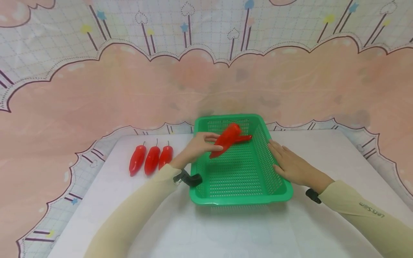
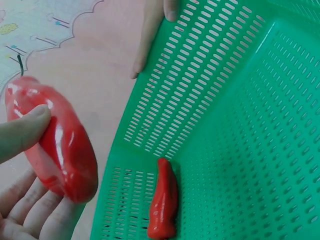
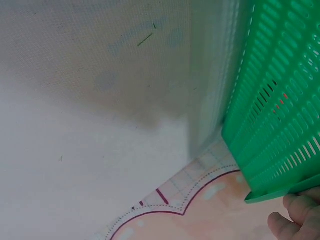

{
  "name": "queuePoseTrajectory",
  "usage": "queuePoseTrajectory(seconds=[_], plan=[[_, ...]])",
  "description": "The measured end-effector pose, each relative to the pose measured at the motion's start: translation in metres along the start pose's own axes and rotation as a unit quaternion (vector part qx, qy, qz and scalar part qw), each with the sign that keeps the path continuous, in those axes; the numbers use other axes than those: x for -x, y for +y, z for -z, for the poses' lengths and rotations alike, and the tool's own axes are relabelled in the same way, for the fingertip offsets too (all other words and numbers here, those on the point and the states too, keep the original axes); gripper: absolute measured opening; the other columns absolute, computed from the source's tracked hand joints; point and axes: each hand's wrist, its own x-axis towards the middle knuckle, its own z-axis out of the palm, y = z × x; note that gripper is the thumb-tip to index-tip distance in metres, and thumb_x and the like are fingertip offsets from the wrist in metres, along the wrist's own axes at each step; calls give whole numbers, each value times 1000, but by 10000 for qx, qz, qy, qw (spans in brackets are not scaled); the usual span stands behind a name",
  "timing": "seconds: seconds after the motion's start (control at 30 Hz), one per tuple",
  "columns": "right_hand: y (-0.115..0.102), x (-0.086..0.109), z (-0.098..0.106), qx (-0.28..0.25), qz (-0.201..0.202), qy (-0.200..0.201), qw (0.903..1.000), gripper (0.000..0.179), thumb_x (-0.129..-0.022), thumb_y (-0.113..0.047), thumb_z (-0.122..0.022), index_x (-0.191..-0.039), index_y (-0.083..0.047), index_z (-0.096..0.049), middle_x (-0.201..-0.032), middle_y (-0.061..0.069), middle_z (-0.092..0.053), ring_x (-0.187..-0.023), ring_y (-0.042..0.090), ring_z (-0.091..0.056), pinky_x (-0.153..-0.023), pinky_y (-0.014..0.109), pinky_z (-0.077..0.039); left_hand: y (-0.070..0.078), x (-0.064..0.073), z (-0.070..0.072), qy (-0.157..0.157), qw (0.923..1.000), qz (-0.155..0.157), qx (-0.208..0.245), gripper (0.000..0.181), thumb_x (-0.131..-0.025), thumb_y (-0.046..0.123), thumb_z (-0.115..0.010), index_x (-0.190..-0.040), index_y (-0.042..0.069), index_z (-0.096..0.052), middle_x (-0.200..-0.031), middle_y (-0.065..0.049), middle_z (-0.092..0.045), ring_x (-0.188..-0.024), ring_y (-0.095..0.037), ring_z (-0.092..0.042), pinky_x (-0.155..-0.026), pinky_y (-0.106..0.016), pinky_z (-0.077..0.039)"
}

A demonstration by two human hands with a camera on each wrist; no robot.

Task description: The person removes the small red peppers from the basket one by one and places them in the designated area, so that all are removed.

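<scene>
Over the green basket (image 1: 238,200), my left hand (image 1: 198,147) pinches a glossy red pepper (image 1: 227,139) between thumb and fingers. In the left wrist view the held pepper (image 2: 62,135) shows its thin dark stem, with the thumb on one side and fingers beneath. Another red pepper (image 1: 245,138) lies inside the basket near its far wall; the left wrist view shows that pepper (image 2: 163,202) in a corner. My right hand (image 1: 292,163) rests on the basket's right rim with fingers fairly straight. Its fingertips (image 3: 300,207) touch the rim in the right wrist view.
Three more red peppers, a left one (image 1: 137,159), a middle one (image 1: 152,160) and a right one (image 1: 166,156), lie side by side left of the basket on the white table (image 1: 155,222). A patterned pink cloth (image 1: 145,89) hangs behind the table.
</scene>
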Motion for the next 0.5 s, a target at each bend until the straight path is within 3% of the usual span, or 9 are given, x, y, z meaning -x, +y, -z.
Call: queuePoseTrajectory(seconds=[0.27,0.5], plan=[[-1,0,0,1,7,17,10000,64,-94,-20,-43,-144,10,-18,-153,27,-16,-141,43,-20,-113,57,-22,4,20,14,755,9966,183,-266,44,-81,22,-72,-122,9,-61,-122,-11,-63,-118,-28,-54,-84,-38,-55],[-2,1,1,-31,30,67,10000,64,-93,-19,-44,-144,11,-18,-153,28,-17,-140,43,-21,-113,58,-23,5,41,27,1323,9893,615,-82,50,-81,26,-73,-126,12,-58,-129,-9,-60,-123,-29,-50,-95,-46,-50]])
